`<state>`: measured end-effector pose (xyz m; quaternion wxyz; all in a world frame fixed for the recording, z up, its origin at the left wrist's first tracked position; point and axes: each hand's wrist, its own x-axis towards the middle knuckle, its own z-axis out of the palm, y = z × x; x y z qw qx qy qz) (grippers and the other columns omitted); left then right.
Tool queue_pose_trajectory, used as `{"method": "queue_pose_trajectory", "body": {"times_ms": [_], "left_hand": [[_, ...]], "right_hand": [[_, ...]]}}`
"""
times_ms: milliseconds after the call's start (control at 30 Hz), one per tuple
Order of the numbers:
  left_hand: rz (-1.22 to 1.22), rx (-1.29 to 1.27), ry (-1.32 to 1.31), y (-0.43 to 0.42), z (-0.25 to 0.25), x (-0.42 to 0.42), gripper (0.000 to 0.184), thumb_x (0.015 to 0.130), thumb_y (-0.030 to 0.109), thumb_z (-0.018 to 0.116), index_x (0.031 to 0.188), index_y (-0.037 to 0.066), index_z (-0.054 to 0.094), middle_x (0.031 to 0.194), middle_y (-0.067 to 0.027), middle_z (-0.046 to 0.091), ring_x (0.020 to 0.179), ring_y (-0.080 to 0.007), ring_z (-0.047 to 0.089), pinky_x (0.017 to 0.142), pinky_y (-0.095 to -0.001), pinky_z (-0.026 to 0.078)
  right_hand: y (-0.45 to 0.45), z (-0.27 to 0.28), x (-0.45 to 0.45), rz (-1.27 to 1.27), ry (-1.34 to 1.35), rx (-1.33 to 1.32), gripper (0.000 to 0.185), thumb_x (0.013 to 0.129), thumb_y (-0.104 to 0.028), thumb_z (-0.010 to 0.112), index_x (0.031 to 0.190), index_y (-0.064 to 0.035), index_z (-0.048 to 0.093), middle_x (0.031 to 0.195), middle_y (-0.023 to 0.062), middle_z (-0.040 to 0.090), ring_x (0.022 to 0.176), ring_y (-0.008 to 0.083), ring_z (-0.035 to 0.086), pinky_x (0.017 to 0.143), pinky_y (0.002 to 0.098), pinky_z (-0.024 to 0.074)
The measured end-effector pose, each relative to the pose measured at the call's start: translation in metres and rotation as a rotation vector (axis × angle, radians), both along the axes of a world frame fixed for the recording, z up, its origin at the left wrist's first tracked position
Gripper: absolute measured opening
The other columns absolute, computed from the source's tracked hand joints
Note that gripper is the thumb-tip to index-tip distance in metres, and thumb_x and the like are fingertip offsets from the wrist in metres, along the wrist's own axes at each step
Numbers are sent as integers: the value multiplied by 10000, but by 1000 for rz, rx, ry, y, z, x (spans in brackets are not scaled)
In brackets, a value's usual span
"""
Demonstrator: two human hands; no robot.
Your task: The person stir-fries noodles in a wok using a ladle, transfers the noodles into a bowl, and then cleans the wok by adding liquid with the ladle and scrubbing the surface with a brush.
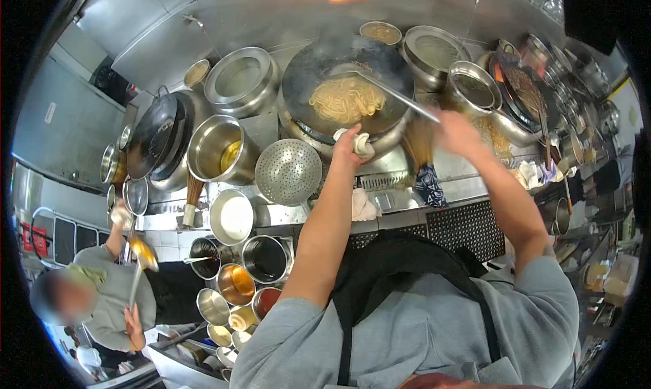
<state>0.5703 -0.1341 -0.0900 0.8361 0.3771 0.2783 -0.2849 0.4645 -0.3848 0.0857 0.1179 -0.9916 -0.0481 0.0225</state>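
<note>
Stirring appears in hand; noodles (347, 101) lie in the wok (296, 74). Left hand (348, 147): fingers clamped on a cloth (364, 147) at the near rim. Right hand (459, 133), blurred: fingers closed round a long-handled utensil (403, 99). Further turning would call for a steadied wok.

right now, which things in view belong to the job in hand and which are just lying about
In use:
- noodles
- wok
- long-handled tool, in the right hand
- cloth, in the left hand at the wok's rim

Seemingly idle:
- perforated strainer
- brush with patterned handle wrap
- pot of yellow liquid
</note>
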Motion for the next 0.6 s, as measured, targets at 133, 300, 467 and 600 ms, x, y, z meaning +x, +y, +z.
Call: {"method": "queue_pose_trajectory", "body": {"times_ms": [133, 300, 467, 600], "left_hand": [[15, 31, -37, 0, -9, 4, 231, 911, 185, 569, 1113, 77, 539, 1009, -129, 610, 917, -328, 618, 808, -562, 524], [138, 72, -20, -7, -20, 10, 168, 907, 122, 480, 1053, 68, 543, 951, -115, 605, 847, -310, 629, 767, -568, 539], [174, 51, -78, -7, -37, 17, 119, 893, 117, 482, 984, 61, 536, 904, -108, 592, 806, -299, 621, 716, -532, 547], [238, 70, -112, -11, -38, 15, 95, 872, 91, 497, 951, 51, 532, 861, -108, 583, 752, -290, 615, 666, -484, 550]], "right_hand": [[-42, 40, -40, 149, -3, 22, 453, 856, -105, 552, 1309, -91, 551, 1039, 232, 663, 994, 408, 622, 866, 487, 493], [-35, 63, -58, 108, 179, -119, 450, 851, -115, 570, 1301, -91, 561, 1028, 245, 660, 1008, 402, 619, 864, 486, 489], [-47, 60, -26, 146, 88, -259, 443, 844, -113, 578, 1286, -89, 573, 995, 242, 666, 968, 385, 639, 852, 501, 501], [-39, 142, -40, 177, 145, -544, 456, 832, -107, 580, 1287, -91, 568, 971, 219, 677, 942, 377, 650, 830, 508, 516]]}}
